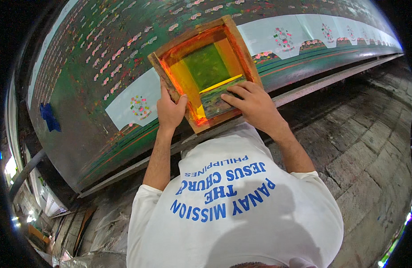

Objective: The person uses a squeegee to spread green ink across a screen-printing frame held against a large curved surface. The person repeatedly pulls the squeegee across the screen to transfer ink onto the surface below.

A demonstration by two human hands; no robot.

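Observation:
A wooden screen-printing frame (pixel 190 37), stained orange and yellow inside, rests tilted over the long printing table. Its mesh (pixel 209 64) shows a dark green square bordered by yellow. My left hand (pixel 171 108) grips the frame's left side, thumb on the near part and fingers partly hidden behind the wood. Inside the frame's near half lies a squeegee (pixel 213 102), a paint-smeared dark board with bright yellow ink along its far edge. My right hand (pixel 256 106) closes over the squeegee's right part, its fingers bent on the board.
White cut fabric pieces with colourful round prints lie along the table, one (pixel 119 110) at left and another (pixel 270 33) at right. Small printed motifs dot the stained table surface (pixel 76 129). Blue tape (pixel 49 117) sticks at left. A metal rail (pixel 299 94) edges the table above a block floor (pixel 362 134).

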